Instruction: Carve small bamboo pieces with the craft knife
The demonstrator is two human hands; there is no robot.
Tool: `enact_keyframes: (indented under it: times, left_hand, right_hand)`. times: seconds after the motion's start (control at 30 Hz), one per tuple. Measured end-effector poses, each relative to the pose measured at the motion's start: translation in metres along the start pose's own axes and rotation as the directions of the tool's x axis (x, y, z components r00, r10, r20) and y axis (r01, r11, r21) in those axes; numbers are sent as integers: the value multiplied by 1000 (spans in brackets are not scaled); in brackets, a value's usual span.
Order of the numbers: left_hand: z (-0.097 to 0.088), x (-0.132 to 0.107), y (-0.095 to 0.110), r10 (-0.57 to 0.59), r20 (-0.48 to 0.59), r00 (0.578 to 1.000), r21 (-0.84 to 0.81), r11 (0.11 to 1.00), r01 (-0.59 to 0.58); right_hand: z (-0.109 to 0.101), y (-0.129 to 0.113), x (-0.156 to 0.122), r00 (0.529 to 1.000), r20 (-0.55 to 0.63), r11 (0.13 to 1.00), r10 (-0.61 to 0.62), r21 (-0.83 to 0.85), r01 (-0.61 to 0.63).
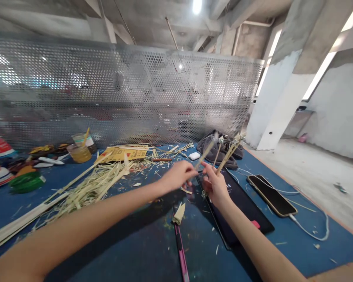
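Above the blue table (285,243), my right hand (215,187) is closed round a small bundle of thin bamboo sticks (228,154) that fan up and to the right. My left hand (179,175) is pinched on one grey-tipped stick (207,149) of that bundle, right beside the right hand. Both hands hover over a dark tablet (241,205). A pink-handled knife (181,250) with a bamboo scrap at its tip lies on the table below the hands.
A heap of bamboo strips and shavings (88,188) covers the left middle. Jars with liquid (80,150) and painted items stand far left. A phone (271,194) on a white cable lies right. Grey cloth (223,147) sits by a perforated metal screen (120,94).
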State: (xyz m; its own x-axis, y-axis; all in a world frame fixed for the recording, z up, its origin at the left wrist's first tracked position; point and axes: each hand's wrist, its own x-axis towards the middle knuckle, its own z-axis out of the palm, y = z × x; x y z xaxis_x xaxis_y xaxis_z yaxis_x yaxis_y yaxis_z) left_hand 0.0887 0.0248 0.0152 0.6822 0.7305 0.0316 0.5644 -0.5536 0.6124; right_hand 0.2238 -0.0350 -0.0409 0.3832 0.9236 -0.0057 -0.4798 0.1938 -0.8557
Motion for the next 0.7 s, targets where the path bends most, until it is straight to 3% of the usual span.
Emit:
enact_keyframes:
  times: [0.07, 0.17, 0.3, 0.43, 0.57, 0.7]
  left_hand:
    - [27, -2, 1, 76, 128, 989, -11, 997, -75]
    - [30, 17, -14, 129, 188, 974, 44, 989, -140]
    - [-3, 76, -52, 62, -51, 997, 236, 971, -49]
    - [-25, 126, -79, -30, -214, 976, 397, 910, 115]
    - [-22, 147, -84, -133, -273, 953, 475, 843, 253]
    - [-28, 151, -77, -205, -314, 927, 504, 791, 346]
  right_hand:
    - [-2, 3, 1, 999, -32, 1000, -17, -21, 16]
    - [-8, 5, 9, 992, -106, 997, -69, -40, 65]
    - [-10, 5, 19, 981, -121, 988, -154, -6, 154]
    - [0, 7, 18, 992, -39, 990, -120, 64, 122]
    - [6, 7, 10, 997, 54, 995, -55, 85, 51]
    - [4, 4, 8, 997, 78, 997, 9, 72, -15]
